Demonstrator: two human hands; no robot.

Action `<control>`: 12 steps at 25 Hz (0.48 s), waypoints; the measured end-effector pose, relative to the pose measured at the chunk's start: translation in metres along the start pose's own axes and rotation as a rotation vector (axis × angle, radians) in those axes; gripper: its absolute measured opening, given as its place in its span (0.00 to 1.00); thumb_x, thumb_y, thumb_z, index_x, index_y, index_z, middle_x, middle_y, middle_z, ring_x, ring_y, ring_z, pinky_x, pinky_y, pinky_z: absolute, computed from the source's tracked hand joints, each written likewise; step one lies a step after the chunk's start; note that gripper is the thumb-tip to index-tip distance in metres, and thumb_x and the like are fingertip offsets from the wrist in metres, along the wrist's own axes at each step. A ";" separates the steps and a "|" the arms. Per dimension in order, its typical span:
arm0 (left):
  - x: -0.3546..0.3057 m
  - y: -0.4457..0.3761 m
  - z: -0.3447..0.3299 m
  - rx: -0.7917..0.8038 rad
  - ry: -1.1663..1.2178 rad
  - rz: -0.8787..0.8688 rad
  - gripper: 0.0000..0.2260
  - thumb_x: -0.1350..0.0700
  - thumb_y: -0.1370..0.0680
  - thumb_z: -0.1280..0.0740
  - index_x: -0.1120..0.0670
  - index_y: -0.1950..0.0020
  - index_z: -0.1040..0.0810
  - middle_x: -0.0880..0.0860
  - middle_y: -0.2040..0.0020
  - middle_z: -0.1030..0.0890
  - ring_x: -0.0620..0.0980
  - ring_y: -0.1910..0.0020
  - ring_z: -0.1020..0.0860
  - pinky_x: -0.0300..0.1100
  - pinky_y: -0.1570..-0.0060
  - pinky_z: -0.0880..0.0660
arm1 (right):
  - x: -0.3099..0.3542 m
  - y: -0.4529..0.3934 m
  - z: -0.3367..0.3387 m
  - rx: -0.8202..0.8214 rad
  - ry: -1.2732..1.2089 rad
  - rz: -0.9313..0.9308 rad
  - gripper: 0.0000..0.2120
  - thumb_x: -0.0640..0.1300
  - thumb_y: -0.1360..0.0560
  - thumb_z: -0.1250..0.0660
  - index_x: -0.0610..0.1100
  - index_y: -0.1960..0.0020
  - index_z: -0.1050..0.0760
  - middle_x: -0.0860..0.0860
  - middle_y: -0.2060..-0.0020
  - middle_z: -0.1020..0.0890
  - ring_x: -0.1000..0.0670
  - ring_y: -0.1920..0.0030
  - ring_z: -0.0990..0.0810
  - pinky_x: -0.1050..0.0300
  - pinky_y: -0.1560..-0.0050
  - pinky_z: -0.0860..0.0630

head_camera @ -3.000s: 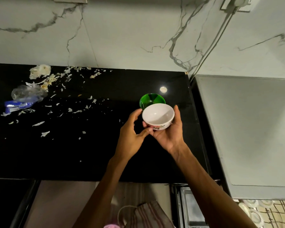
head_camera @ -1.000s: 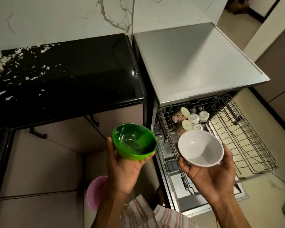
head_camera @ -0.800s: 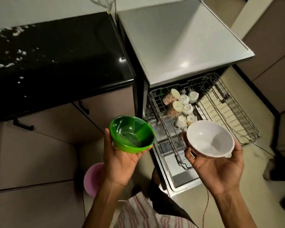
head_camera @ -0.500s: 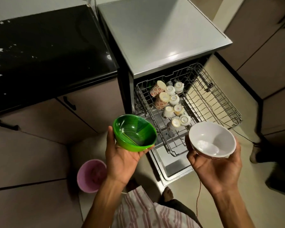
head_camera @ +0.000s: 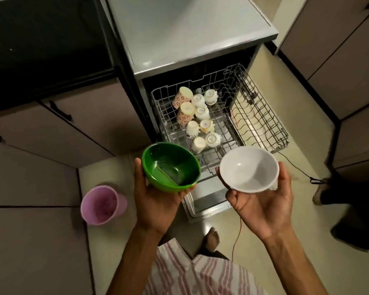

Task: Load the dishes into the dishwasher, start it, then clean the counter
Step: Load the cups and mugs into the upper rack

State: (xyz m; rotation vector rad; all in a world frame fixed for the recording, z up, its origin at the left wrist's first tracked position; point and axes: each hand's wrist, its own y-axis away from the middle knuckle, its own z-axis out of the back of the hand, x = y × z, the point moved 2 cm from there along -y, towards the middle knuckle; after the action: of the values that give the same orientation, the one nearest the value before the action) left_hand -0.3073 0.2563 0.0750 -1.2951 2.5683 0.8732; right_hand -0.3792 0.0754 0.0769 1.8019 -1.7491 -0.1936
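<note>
1. The dishwasher (head_camera: 192, 33) stands with its door down just right of the black table (head_camera: 47, 39), presumably so dishes travel only a short way from one to the other.
2. Its upper rack (head_camera: 262, 116) is pulled fully out over the open door, which puts the wire slots within reach from above. The right half is bare wire.
3. A pink bin (head_camera: 101, 204) sits on the floor beside the cabinets, well apart from the rack (likely there for scraps).
4. The green bowl (head_camera: 170, 167) rests mouth-up in the left hand (head_camera: 156, 199), thumb on the near rim and fingers curled beneath, hanging just short of the rack's front edge. Carrying it level would keep any residue inside, I judge.
5. The white bowl (head_camera: 248, 169) sits the same way in the right hand (head_camera: 264, 201), cradled from below with fingers wrapped round its sides, just in front of the rack's near corner. One bowl per hand saves a second trip from the table.
6. The cups (head_camera: 197, 116) lie tipped or inverted in two rows along the rack's left side, mouths down so water drains off; the bowls probably need the same turn before they go in.
</note>
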 end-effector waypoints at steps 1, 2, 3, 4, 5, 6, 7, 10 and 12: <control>0.015 0.002 -0.003 -0.008 0.013 -0.007 0.37 0.37 0.39 0.23 0.50 0.34 0.23 0.60 0.36 0.23 0.62 0.40 0.22 0.55 0.54 0.21 | 0.011 0.001 0.006 -0.001 0.018 -0.014 0.28 0.63 0.26 0.38 0.50 0.32 0.28 0.41 0.32 0.28 0.36 0.31 0.32 0.50 0.56 0.21; 0.033 0.004 -0.006 -0.026 0.033 -0.013 0.34 0.37 0.39 0.23 0.50 0.36 0.21 0.59 0.36 0.22 0.62 0.40 0.22 0.55 0.53 0.22 | 0.023 0.002 0.014 -0.005 0.028 -0.026 0.27 0.62 0.27 0.37 0.50 0.33 0.26 0.41 0.34 0.27 0.37 0.33 0.30 0.50 0.56 0.22; 0.036 0.007 -0.006 -0.021 0.034 -0.008 0.33 0.38 0.39 0.23 0.50 0.38 0.20 0.59 0.37 0.22 0.62 0.40 0.22 0.55 0.53 0.22 | 0.026 0.001 0.014 -0.006 0.040 -0.016 0.26 0.61 0.28 0.37 0.50 0.34 0.26 0.42 0.35 0.26 0.38 0.35 0.28 0.50 0.56 0.22; 0.042 0.009 -0.008 -0.010 0.041 0.001 0.32 0.38 0.39 0.23 0.50 0.38 0.20 0.60 0.36 0.22 0.62 0.39 0.22 0.55 0.53 0.22 | 0.032 -0.002 0.017 -0.011 0.055 -0.005 0.26 0.61 0.28 0.37 0.50 0.34 0.27 0.43 0.35 0.26 0.38 0.36 0.27 0.51 0.57 0.22; 0.050 0.009 -0.011 -0.001 0.060 0.016 0.32 0.38 0.38 0.23 0.50 0.38 0.20 0.60 0.36 0.23 0.63 0.38 0.23 0.55 0.52 0.22 | 0.039 -0.006 0.019 -0.001 0.071 -0.004 0.27 0.62 0.28 0.37 0.51 0.34 0.28 0.43 0.36 0.25 0.39 0.37 0.27 0.52 0.57 0.23; 0.057 0.007 -0.012 0.002 0.078 0.036 0.32 0.39 0.38 0.23 0.51 0.37 0.20 0.61 0.34 0.24 0.64 0.37 0.24 0.56 0.51 0.23 | 0.047 -0.010 0.019 0.012 0.085 -0.010 0.27 0.63 0.28 0.37 0.51 0.33 0.28 0.44 0.35 0.26 0.40 0.37 0.27 0.52 0.57 0.23; 0.061 0.003 -0.012 0.012 0.093 0.054 0.33 0.39 0.37 0.23 0.51 0.36 0.21 0.61 0.33 0.26 0.64 0.35 0.26 0.57 0.49 0.23 | 0.052 -0.016 0.019 0.015 0.101 -0.019 0.29 0.64 0.29 0.36 0.52 0.32 0.29 0.44 0.34 0.26 0.40 0.36 0.27 0.52 0.57 0.23; 0.064 -0.017 -0.010 0.043 0.111 0.090 0.35 0.39 0.35 0.24 0.52 0.32 0.25 0.62 0.29 0.30 0.66 0.31 0.31 0.61 0.44 0.26 | 0.064 -0.035 0.020 0.025 0.112 -0.040 0.35 0.66 0.32 0.33 0.51 0.30 0.30 0.43 0.33 0.27 0.37 0.35 0.28 0.50 0.56 0.21; 0.063 -0.035 -0.011 0.044 0.105 0.099 0.36 0.39 0.35 0.24 0.52 0.31 0.26 0.62 0.29 0.30 0.65 0.30 0.32 0.62 0.43 0.27 | 0.068 -0.045 0.022 0.055 0.108 -0.058 0.36 0.67 0.30 0.34 0.51 0.28 0.33 0.42 0.33 0.27 0.35 0.33 0.29 0.48 0.51 0.20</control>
State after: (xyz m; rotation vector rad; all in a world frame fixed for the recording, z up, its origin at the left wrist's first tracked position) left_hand -0.3182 0.1905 0.0457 -1.2435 2.7371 0.7796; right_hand -0.3440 0.0011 0.0576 1.8681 -1.6426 -0.0714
